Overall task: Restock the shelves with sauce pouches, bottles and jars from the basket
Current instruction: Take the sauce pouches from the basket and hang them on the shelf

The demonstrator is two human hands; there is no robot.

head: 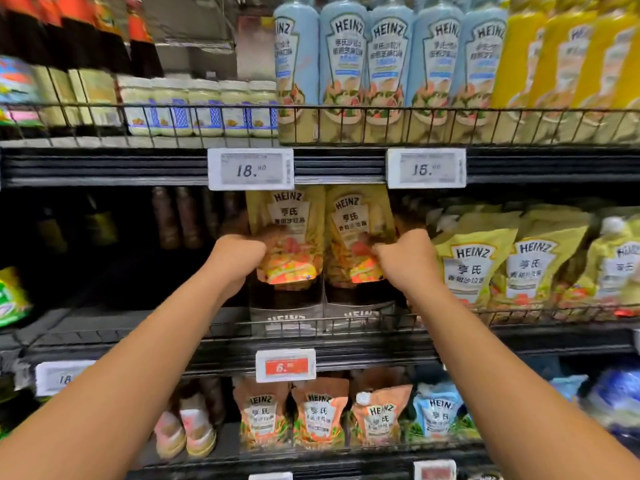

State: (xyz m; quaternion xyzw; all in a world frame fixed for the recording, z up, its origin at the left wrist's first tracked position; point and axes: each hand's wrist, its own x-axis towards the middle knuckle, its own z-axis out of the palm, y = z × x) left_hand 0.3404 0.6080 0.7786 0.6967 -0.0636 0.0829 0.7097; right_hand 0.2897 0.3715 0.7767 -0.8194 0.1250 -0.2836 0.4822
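Both hands reach to the middle shelf (86, 323), each clamped on a yellow pouch. Open, dark shelf room lies to the left of the left hand (239, 261), which grips the left pouch (287, 230) at its lower left edge. The right pouch (360, 226) stands just beside it, pinched low on its right side by the right hand (405, 258). Both pouches stand upright, long axis vertical, labels facing out, between the hands. Rightward, a row of yellow pouches (474, 268) crowds behind the wire rail (554, 311).

"HEINZ" on pouches (287, 233); tags (250, 169) "18.", "15."
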